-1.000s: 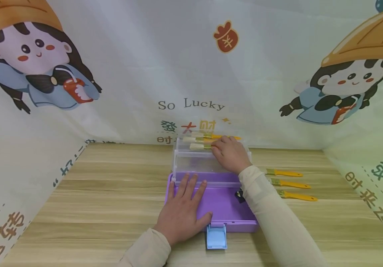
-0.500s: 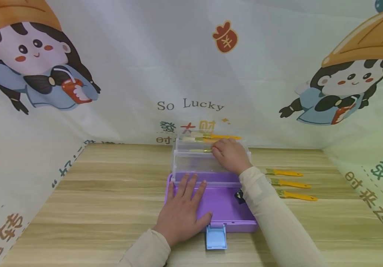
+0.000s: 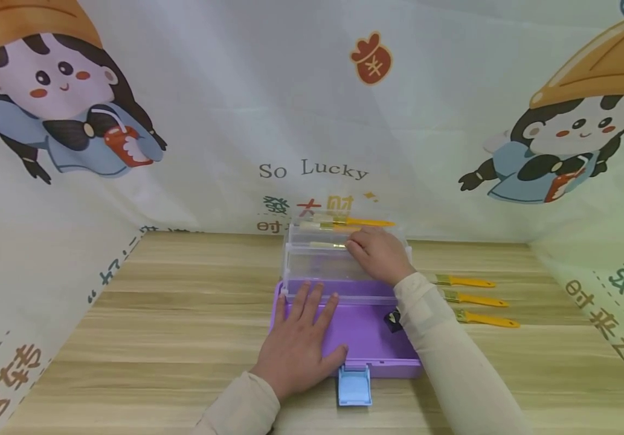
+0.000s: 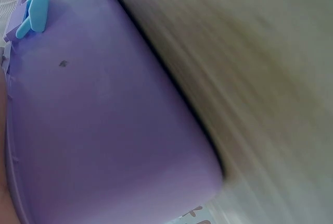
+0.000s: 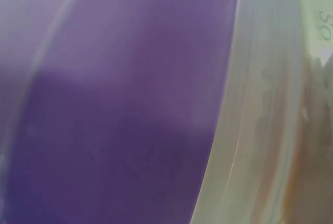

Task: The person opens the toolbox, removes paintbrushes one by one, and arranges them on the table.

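Observation:
A purple toolbox (image 3: 366, 338) stands open in the head view, its clear plastic trays (image 3: 317, 266) raised in steps at the back. My left hand (image 3: 298, 347) rests on the box's left front part, fingers straight and spread. At the tray, my right hand (image 3: 379, 254) pinches a paintbrush (image 3: 322, 245); its pale bristles point left, its narrow edge faces up, and the handle is hidden by the hand. Just behind it, paintbrushes with yellow handles (image 3: 371, 222) lie in the higher trays. The left wrist view has the box's purple side wall (image 4: 109, 109).
Three yellow-handled paintbrushes (image 3: 488, 319) lie on the wooden table (image 3: 181, 314) right of the box, partly behind the right sleeve. A light blue latch (image 3: 354, 386) hangs at the box front. A small black item (image 3: 392, 321) lies inside. Printed cloth surrounds the table.
The brush in my right hand has turned from its broad face to its narrow edge and dropped slightly lower at the tray. My left hand stays in place on the box.

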`<state>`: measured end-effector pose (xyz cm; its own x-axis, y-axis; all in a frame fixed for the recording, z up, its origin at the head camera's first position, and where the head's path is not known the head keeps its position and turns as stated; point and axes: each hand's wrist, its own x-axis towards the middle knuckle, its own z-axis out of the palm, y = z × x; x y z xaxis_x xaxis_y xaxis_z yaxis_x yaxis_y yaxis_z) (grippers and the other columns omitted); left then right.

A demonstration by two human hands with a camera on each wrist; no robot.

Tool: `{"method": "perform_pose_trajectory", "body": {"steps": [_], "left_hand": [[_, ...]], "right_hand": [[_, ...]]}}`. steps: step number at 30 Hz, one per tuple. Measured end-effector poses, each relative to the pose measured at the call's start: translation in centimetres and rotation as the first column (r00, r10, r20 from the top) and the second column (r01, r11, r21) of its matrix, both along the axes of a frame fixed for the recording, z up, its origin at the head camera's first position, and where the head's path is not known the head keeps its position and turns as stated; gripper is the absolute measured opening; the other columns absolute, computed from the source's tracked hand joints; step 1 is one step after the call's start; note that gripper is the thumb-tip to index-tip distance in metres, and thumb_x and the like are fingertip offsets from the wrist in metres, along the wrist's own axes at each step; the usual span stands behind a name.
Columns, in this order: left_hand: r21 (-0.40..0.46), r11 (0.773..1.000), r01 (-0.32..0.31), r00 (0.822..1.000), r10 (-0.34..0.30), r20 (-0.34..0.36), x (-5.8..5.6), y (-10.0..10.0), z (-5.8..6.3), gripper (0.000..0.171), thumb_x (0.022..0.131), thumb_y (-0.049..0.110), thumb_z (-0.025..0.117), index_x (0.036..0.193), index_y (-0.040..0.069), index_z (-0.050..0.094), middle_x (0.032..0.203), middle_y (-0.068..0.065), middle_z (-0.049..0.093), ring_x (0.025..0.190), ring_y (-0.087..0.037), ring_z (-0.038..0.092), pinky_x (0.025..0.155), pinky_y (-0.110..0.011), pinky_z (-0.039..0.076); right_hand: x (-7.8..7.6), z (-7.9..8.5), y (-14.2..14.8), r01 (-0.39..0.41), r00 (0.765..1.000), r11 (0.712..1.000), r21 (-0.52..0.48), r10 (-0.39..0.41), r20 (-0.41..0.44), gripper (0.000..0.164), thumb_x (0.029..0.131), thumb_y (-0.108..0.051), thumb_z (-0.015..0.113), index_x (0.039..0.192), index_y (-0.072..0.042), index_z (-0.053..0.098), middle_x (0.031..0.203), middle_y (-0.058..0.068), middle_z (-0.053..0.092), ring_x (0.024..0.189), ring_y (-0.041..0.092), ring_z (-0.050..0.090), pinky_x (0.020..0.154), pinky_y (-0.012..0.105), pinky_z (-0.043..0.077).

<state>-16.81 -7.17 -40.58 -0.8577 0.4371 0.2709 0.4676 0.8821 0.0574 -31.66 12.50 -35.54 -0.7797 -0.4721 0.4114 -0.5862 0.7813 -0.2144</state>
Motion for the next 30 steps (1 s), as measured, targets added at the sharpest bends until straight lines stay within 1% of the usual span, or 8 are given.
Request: {"method": "perform_pose_trajectory", "body": {"steps": [3, 9, 12, 17, 21, 24, 30], "left_hand": [[0.0, 1.0, -0.001, 1.0, 0.001, 0.001, 0.01, 0.0, 0.01, 0.08, 0.094, 0.064, 0.04, 0.158, 0.016, 0.029, 0.163, -0.015, 0.019, 0.15, -0.033, 0.011, 0.115, -0.064, 0.008], [-0.005, 1.0, -0.003, 1.0, 0.003, -0.002, -0.05, 0.01, -0.04, 0.08, 0.094, 0.065, 0.039, 0.158, 0.016, 0.03, 0.163, -0.015, 0.019, 0.15, -0.033, 0.011, 0.115, -0.064, 0.008], [-0.006, 1.0, -0.002, 1.0, 0.002, -0.003, -0.08, 0.03, -0.08, 0.08, 0.094, 0.065, 0.038, 0.158, 0.016, 0.03, 0.163, -0.015, 0.019, 0.15, -0.033, 0.011, 0.115, -0.064, 0.007], [-0.009, 1.0, -0.002, 1.0, 0.002, -0.001, -0.08, 0.05, -0.12, 0.081, 0.094, 0.065, 0.038, 0.158, 0.017, 0.029, 0.163, -0.015, 0.019, 0.15, -0.033, 0.011, 0.115, -0.064, 0.007], [-0.012, 1.0, -0.002, 1.0, 0.002, 0.002, -0.09, 0.06, -0.17, 0.081, 0.094, 0.065, 0.038, 0.158, 0.017, 0.028, 0.163, -0.015, 0.018, 0.15, -0.034, 0.011, 0.115, -0.064, 0.007], [-0.015, 1.0, -0.005, 1.0, 0.005, 0.003, -0.13, 0.05, -0.21, 0.081, 0.094, 0.066, 0.037, 0.158, 0.017, 0.028, 0.163, -0.015, 0.018, 0.15, -0.033, 0.011, 0.115, -0.064, 0.007], [-0.017, 1.0, -0.008, 1.0, 0.008, 0.002, -0.17, 0.07, -0.29, 0.081, 0.094, 0.066, 0.037, 0.158, 0.017, 0.029, 0.164, -0.014, 0.018, 0.15, -0.033, 0.01, 0.115, -0.064, 0.007]], "right_hand": [[-0.06, 0.02, 0.0, -0.001, 1.0, 1.0, -0.02, 0.001, 0.021, 0.028, 0.102, -0.026, 0.051, 0.099, -0.012, 0.074, 0.089, 0.001, 0.069, 0.083, 0.022, 0.063, 0.076, 0.042, 0.05], [0.17, 0.24, 0.01, 0.017, 0.994, 0.998, -0.067, -0.01, 0.107, 0.028, 0.102, -0.033, 0.055, 0.106, -0.012, 0.074, 0.101, 0.002, 0.07, 0.089, 0.021, 0.064, 0.079, 0.042, 0.051], [0.2, 0.23, 0.11, 0.03, 0.991, 0.997, -0.073, -0.02, 0.129, 0.028, 0.1, -0.035, 0.058, 0.107, -0.012, 0.073, 0.102, 0.003, 0.069, 0.089, 0.021, 0.064, 0.079, 0.043, 0.051], [0.15, 0.19, 0.21, 0.043, 0.99, 0.995, -0.091, -0.03, 0.136, 0.028, 0.097, -0.037, 0.062, 0.107, -0.012, 0.072, 0.1, 0.002, 0.067, 0.085, 0.021, 0.062, 0.077, 0.042, 0.051], [0.17, 0.21, 0.23, 0.042, 0.989, 0.993, -0.112, -0.025, 0.145, 0.028, 0.096, -0.037, 0.065, 0.107, -0.013, 0.07, 0.095, 0.002, 0.064, 0.078, 0.02, 0.058, 0.071, 0.04, 0.049], [0.26, 0.3, 0.22, 0.037, 0.988, 0.992, -0.123, -0.018, 0.153, 0.027, 0.096, -0.037, 0.066, 0.108, -0.013, 0.068, 0.094, 0.002, 0.062, 0.077, 0.02, 0.057, 0.07, 0.04, 0.049], [0.49, 0.47, 0.34, 0.028, 0.986, 0.987, -0.16, -0.001, 0.165, 0.026, 0.094, -0.035, 0.069, 0.11, -0.014, 0.068, 0.101, 0.003, 0.062, 0.089, 0.022, 0.062, 0.079, 0.043, 0.051]]}}
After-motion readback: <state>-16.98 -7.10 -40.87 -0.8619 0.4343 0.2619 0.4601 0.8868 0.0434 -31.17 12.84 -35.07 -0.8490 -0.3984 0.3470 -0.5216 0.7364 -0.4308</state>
